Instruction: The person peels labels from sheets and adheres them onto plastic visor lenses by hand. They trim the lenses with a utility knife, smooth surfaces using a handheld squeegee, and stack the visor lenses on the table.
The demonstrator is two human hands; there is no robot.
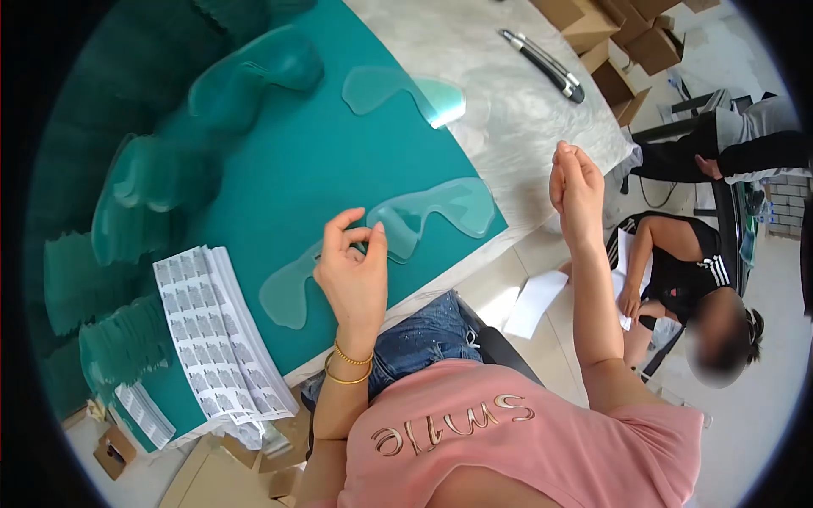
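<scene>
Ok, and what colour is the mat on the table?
The mat is teal green, showing best in the head view.

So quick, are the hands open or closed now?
Left hand: fingers half-curled by a clear piece; can't tell if it's holding anything.
Right hand: closed, fingertips bunched; can't tell if anything's inside.

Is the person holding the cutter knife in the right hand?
No, the cutter knife lies on the marbled tabletop, apart from the right hand.
</scene>
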